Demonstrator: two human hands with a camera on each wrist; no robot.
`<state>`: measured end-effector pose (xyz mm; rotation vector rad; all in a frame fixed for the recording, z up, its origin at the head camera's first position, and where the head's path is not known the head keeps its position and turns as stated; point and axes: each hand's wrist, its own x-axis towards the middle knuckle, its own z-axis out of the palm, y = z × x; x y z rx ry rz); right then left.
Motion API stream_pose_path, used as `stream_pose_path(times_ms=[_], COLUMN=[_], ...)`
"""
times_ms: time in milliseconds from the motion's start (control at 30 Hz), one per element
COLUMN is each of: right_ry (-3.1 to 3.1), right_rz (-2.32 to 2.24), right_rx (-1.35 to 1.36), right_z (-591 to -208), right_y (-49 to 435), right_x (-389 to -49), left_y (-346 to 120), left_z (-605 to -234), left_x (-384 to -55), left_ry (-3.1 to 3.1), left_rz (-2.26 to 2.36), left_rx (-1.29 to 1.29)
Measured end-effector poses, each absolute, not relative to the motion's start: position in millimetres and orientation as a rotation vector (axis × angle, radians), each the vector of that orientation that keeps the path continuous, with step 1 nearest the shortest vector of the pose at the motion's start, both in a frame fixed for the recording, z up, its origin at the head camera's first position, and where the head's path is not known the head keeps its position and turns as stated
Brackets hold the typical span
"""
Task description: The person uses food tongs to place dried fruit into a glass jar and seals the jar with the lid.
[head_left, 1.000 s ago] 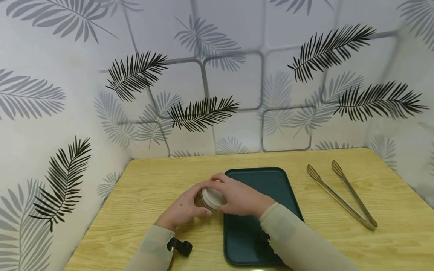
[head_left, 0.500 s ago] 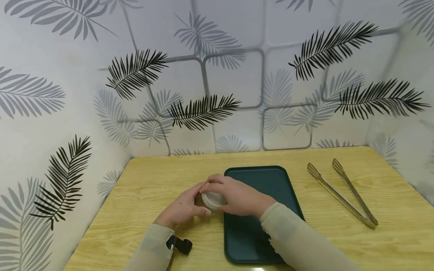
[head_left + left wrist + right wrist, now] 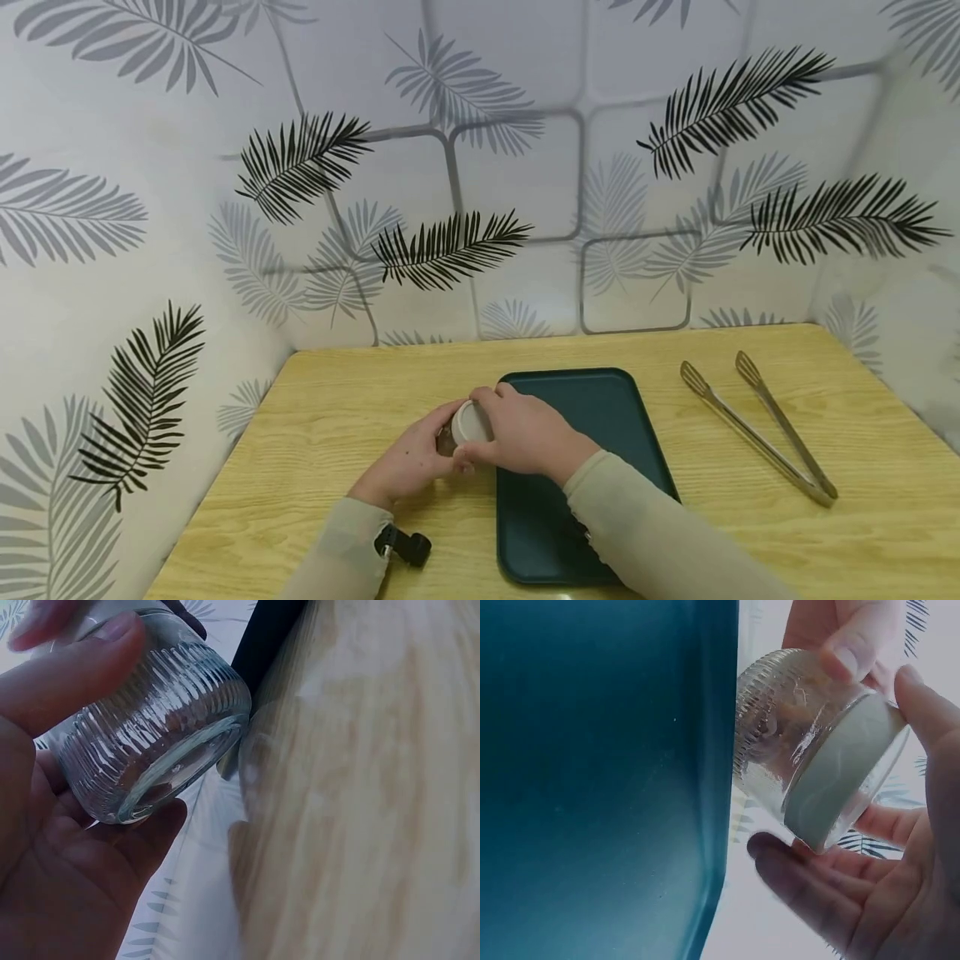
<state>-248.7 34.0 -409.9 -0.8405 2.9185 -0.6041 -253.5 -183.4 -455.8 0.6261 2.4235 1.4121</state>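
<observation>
A ribbed glass jar (image 3: 161,712) with a pale lid (image 3: 471,423) is held tilted beside the tray's left edge. My left hand (image 3: 411,461) grips the jar's body, its thumb lying along the ribbed side in the left wrist view. Fingers and thumb of my right hand (image 3: 528,435) hold the lid's rim from the right. In the right wrist view the lid (image 3: 844,769) sits on the jar's mouth. Brownish tones show through the glass, but I cannot tell whether they are contents or the hand behind.
A dark green tray (image 3: 570,533) lies under my right forearm, just right of the jar. Metal tongs (image 3: 757,440) rest spread apart on the wooden table (image 3: 337,400) at the right. A leaf-patterned wall rises behind and to the left.
My right hand has turned around the lid, its thumb now nearer my left thumb. The jar has tipped slightly, showing more of the lid's top. Tray and tongs stay put.
</observation>
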Motion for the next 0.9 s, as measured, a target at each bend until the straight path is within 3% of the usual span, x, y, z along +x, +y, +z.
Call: stream_pose_path(times_ms=[300, 600, 900], right_ry=[2.783, 2.856, 2.822], right_rz=[-0.575, -0.589, -0.565], right_rx=[-1.271, -1.067, -1.107], right_z=[-404.7, -401.1, -405.4], right_y=[47.5, 45.5, 43.4], right_x=[-251.0, -248.2, -248.2], left_y=[-183.8, -184.0, -184.9], left_z=[-458.3, -457.7, -459.6], left_x=[-253.7, -255.5, -257.0], left_ry=[2.391, 2.397, 2.401], left_rz=[1.433, 1.415, 1.417], left_rx=[0.616, 0.616, 0.62])
